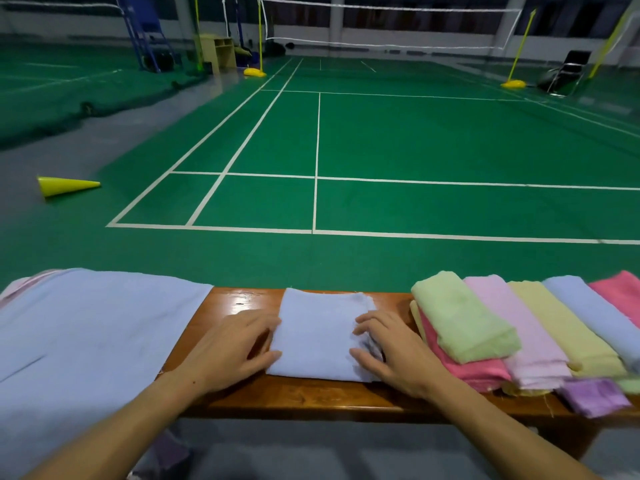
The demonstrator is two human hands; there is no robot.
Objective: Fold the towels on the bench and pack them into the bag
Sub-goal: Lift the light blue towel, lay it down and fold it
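Observation:
A light blue towel (317,332), folded into a small rectangle, lies in the middle of the wooden bench (311,396). My left hand (228,348) rests against its left edge, fingers spread. My right hand (394,351) presses on its right edge, fingers spread over the layered folds. To the right sits a pile of folded towels: green (464,317) on top, then pink (519,327), yellow (561,327), blue (595,310), hot pink (620,289) and purple (592,396). A large unfolded blue towel (79,344) covers the bench's left end. No bag is in view.
Beyond the bench stretches a green badminton court (415,140) with white lines and a net (388,26). A yellow cone (65,186) lies on its side at the left. A chair (568,72) stands at the far right, a wooden desk (216,51) far back.

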